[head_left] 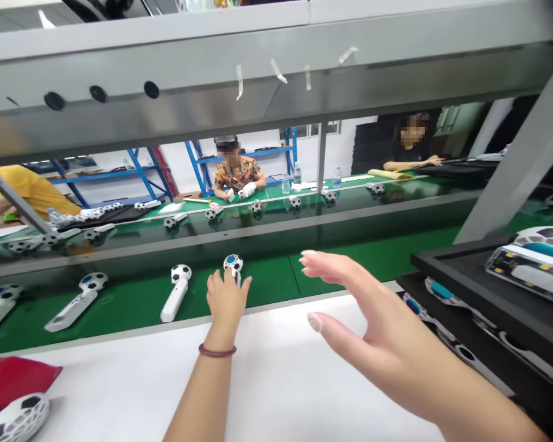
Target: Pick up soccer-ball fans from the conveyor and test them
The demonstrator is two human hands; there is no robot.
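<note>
Two hands out: L hand [225, 298] gripping football fan [233, 265] on green belt [276, 279]; R hand [350, 301] fingers spread, empty. Pick step; next likely needs lift clear of belt.

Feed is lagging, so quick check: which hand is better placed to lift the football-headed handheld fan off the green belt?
Left. The left hand is already closed around the white football-headed handheld fan on the green conveyor belt. The right hand hovers open beside it, holding nothing.
</note>
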